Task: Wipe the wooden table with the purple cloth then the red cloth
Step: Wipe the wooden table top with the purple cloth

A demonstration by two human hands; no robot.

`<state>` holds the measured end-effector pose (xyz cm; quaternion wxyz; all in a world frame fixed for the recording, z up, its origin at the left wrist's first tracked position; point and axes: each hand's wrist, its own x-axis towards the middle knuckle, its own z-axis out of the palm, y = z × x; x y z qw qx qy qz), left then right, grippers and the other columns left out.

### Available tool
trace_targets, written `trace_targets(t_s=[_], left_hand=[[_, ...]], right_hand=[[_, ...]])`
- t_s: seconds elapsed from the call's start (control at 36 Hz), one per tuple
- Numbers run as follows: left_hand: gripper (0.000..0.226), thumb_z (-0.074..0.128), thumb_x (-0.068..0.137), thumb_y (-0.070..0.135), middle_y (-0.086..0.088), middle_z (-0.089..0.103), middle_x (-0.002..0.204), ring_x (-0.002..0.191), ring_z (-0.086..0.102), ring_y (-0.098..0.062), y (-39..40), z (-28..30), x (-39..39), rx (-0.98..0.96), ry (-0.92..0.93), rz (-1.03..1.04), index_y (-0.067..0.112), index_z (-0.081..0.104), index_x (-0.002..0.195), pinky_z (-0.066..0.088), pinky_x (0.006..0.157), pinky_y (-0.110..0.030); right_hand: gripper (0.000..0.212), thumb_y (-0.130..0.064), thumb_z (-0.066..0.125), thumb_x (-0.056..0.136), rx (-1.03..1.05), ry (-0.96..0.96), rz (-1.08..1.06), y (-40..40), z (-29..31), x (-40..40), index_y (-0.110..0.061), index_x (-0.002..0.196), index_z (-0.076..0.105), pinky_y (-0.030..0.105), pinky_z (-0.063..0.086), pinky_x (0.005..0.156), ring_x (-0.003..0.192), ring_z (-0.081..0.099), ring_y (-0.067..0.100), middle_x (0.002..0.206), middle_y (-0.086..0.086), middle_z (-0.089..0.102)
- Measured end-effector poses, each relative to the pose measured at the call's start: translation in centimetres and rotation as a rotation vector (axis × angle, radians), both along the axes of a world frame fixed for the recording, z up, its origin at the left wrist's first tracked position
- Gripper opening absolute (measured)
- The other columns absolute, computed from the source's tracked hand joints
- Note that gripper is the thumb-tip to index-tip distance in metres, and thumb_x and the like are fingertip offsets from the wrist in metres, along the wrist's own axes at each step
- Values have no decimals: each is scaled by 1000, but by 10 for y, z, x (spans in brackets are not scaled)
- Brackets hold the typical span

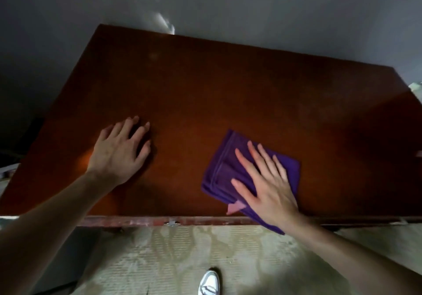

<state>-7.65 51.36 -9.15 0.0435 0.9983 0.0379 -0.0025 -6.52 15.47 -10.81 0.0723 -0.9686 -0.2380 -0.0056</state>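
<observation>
A dark brown wooden table (217,93) fills the middle of the head view. A folded purple cloth (222,169) lies on it near the front edge, right of centre, with a pink tag at its near corner. One corner of the cloth hangs over the table's front edge. My right hand (267,180) lies flat on the cloth, fingers spread, pressing it to the wood. My left hand (121,150) rests flat on the bare tabletop to the left, fingers apart, holding nothing. No red cloth is in view.
A grey wall (274,9) stands behind the table. Below the front edge is a pale patterned floor (182,256) with a white shoe (210,282) on it. A small pale object (415,87) shows at the table's right end.
</observation>
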Motion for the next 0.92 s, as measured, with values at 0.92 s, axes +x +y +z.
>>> trace_targets(t_s=[0.92], left_hand=[[61, 34, 103, 56, -2, 35, 159, 155, 13, -11, -135, -7, 38, -253, 14, -275, 26, 35, 156, 7, 126, -35]], right_hand=[[70, -78, 21, 95, -55, 108, 338, -20, 30, 405, -51, 159, 20, 43, 14, 122, 159, 9, 12, 172, -14, 10]])
